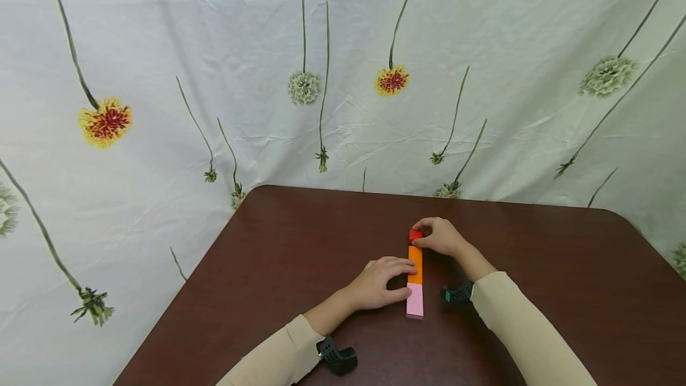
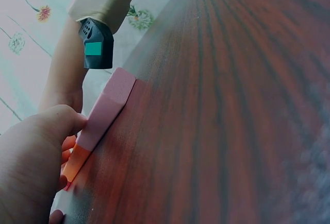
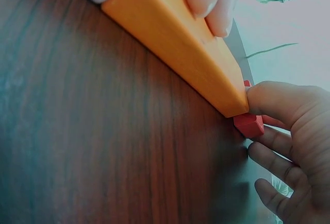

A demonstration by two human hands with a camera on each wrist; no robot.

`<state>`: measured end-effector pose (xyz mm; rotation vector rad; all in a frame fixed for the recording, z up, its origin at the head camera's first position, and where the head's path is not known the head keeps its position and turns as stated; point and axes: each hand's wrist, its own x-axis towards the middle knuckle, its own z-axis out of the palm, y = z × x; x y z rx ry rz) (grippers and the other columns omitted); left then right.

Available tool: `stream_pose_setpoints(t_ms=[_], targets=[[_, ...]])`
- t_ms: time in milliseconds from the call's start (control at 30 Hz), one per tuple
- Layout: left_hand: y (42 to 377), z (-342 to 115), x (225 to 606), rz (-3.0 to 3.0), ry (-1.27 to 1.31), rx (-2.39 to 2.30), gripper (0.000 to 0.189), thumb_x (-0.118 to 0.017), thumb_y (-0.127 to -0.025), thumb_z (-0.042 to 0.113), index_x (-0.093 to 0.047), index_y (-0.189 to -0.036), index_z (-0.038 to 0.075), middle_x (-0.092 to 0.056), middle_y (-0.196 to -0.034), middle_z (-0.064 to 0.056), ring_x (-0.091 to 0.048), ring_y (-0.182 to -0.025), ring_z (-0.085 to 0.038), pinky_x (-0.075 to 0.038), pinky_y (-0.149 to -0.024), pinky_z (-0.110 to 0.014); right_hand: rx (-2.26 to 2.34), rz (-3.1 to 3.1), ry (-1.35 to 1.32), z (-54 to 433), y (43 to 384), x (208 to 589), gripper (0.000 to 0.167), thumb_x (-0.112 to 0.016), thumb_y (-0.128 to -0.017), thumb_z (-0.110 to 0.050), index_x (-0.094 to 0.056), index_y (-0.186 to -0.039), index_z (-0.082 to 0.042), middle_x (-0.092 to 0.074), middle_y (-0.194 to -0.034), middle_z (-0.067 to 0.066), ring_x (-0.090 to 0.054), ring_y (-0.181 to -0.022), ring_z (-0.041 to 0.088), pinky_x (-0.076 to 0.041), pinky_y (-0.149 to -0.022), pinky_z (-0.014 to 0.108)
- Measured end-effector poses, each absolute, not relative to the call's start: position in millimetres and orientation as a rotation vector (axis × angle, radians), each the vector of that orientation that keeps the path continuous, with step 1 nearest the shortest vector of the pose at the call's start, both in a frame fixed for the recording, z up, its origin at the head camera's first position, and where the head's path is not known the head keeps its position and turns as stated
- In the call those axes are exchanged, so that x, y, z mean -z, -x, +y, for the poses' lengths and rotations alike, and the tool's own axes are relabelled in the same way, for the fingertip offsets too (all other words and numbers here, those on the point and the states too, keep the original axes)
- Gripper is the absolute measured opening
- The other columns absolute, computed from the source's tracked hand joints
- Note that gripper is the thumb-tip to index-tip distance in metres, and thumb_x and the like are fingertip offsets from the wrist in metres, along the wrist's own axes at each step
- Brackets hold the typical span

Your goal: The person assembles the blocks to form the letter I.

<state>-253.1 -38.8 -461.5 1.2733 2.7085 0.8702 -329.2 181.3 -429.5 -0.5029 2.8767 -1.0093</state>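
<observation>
A straight row of blocks lies on the dark brown table: a pink block (image 1: pixel 415 302) nearest, an orange block (image 1: pixel 415 255) in the middle and a small red block (image 1: pixel 415 234) at the far end. My right hand (image 1: pixel 440 237) pinches the red block between thumb and fingers, right at the orange block's far end; its other fingers are spread loosely in the right wrist view. The left hand (image 1: pixel 377 283) rests along the row from the left, fingertips on top of the orange block (image 3: pixel 178 44) and thumb (image 2: pixel 72 121) against the pink block (image 2: pixel 107 105).
The wood-grained table (image 1: pixel 321 225) extends around the row on all sides. Behind it hangs a pale cloth (image 1: pixel 257 34) printed with flowers. Each wrist wears a dark strapped device, one by the left sleeve (image 1: pixel 337 357) and one by the right sleeve (image 1: pixel 457 293).
</observation>
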Motion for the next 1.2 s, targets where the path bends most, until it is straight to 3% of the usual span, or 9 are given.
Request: stream_pose_setpoints(t_ms=[1200], targets=[[251.7,-38.7,460.0,2.721,-1.285,-0.862,0.043,-0.056,-0.095,0.037,-0.060,-0.134,0.019,-0.051,-0.143,0.005,-0.040,-0.133,-0.017,-0.033,-0.102,-0.047,1.043,2.866,0.482,183.1,328.2,430.1,0.035,-0.075,-0.084,-0.015,-0.068,-0.113,0.001,-0.066,-0.109,0.016,-0.059,-0.089,0.026,-0.052,-0.080,0.041]])
